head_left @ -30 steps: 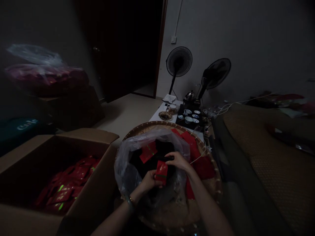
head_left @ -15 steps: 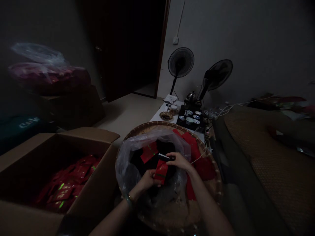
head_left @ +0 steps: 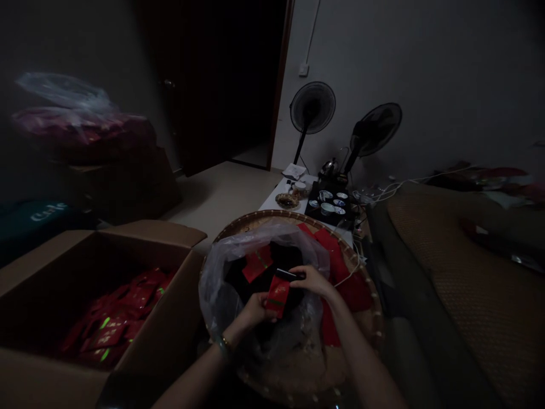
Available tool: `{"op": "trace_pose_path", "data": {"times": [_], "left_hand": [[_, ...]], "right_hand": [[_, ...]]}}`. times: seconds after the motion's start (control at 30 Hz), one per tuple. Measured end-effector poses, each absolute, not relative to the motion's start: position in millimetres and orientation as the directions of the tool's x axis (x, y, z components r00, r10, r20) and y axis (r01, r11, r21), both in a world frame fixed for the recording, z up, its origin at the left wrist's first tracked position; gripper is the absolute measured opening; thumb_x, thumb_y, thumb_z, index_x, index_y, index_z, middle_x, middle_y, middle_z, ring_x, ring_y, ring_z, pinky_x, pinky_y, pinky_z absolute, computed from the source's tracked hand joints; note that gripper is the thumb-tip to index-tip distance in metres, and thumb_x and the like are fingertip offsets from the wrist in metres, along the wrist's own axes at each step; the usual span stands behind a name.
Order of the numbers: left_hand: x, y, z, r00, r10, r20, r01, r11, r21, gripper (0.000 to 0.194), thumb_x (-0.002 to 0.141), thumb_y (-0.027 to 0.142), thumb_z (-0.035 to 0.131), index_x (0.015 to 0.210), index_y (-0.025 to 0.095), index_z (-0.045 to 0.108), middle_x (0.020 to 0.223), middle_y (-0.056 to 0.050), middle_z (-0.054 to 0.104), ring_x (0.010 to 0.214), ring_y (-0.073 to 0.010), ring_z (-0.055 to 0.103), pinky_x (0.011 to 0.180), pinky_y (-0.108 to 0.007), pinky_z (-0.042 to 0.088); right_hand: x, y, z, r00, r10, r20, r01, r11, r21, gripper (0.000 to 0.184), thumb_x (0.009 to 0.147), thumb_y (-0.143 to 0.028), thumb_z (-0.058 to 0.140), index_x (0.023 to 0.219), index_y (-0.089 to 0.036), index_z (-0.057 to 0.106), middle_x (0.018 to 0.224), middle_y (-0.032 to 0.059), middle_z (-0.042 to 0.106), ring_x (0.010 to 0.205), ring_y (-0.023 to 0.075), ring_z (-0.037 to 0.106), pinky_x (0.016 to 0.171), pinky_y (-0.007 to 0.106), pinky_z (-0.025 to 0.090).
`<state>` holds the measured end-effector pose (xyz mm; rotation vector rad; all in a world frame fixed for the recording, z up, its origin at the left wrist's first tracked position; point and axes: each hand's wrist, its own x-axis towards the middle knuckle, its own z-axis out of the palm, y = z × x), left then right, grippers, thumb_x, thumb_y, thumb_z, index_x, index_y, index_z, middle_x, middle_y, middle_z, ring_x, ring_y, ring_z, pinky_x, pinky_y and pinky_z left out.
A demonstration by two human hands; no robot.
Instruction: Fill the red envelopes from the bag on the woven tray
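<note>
Between thumb and fingers, my left hand (head_left: 256,310) grips a small red packet (head_left: 277,296) with a green band low on it. My right hand (head_left: 310,279) pinches a flat dark piece with a pale edge (head_left: 286,274) at the packet's upper end; whether it is partly inside the packet I cannot tell. Both hands are over an open clear plastic bag (head_left: 217,272) holding dark contents, with another red packet (head_left: 258,263) on top. The bag sits in a round woven bamboo tray (head_left: 377,326). Several red packets (head_left: 334,255) lie along the tray's right side.
An open cardboard box (head_left: 170,284) with many red packets (head_left: 123,318) stands at the left. Beyond the tray, a low table (head_left: 272,200) carries cups (head_left: 327,208) and a kettle (head_left: 329,168). Two fans (head_left: 313,108) stand behind. A woven mat (head_left: 434,244) lies at the right.
The dark piece and my right hand have shifted slightly down and right, and the piece's pale edge looks narrower. My left hand keeps its hold on the red packet.
</note>
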<state>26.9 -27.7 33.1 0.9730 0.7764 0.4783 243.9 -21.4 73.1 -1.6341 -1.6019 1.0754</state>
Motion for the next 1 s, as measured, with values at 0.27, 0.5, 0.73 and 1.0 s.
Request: {"op": "trace_pose_path", "data": {"times": [0.27,0.5,0.73,1.0], "left_hand": [[24,-25,32,0.651,0.679,-0.339,-0.034,0.473,0.881,0.047,0.037,0.024,0.083,0.078,0.010,0.067,0.061,0.001,0.062,0.051,-0.0091,0.052,0.051,-0.022,0.043],[23,-24,29,0.654,0.666,-0.358,-0.021,0.489,0.872,0.046,0.036,0.023,0.083,0.077,0.010,0.066,0.061,0.001,0.062,0.050,-0.0086,0.052,0.050,-0.020,0.043],[19,-21,32,0.666,0.659,-0.350,-0.015,0.481,0.877,0.044,0.039,0.022,0.082,0.078,0.010,0.067,0.059,0.001,0.061,0.050,-0.0086,0.052,0.050,-0.021,0.043],[13,-20,33,0.656,0.649,-0.384,-0.004,0.512,0.859,0.046,0.035,0.022,0.084,0.077,0.011,0.067,0.059,0.001,0.061,0.050,-0.0080,0.051,0.050,-0.020,0.042]], "right_hand": [[233,-19,74,-0.012,0.999,-0.045,0.533,-0.032,-0.845,0.040,0.056,-0.031,0.073,0.093,-0.016,0.067,0.093,0.0070,0.069,0.088,0.0253,0.061,0.079,0.037,0.045],[231,-19,75,-0.024,0.999,-0.028,0.543,-0.011,-0.840,0.033,0.058,-0.029,0.071,0.088,-0.016,0.068,0.090,0.0062,0.069,0.087,0.0244,0.061,0.077,0.036,0.045],[228,-17,69,0.006,1.000,-0.026,0.502,-0.026,-0.864,0.033,0.057,-0.030,0.072,0.087,-0.016,0.068,0.089,0.0061,0.069,0.087,0.0245,0.061,0.079,0.036,0.044],[254,-11,37,0.293,0.954,0.057,0.594,-0.135,-0.793,0.052,0.054,-0.029,0.072,0.103,-0.014,0.061,0.103,0.0115,0.064,0.096,0.0261,0.058,0.084,0.039,0.043]]}}
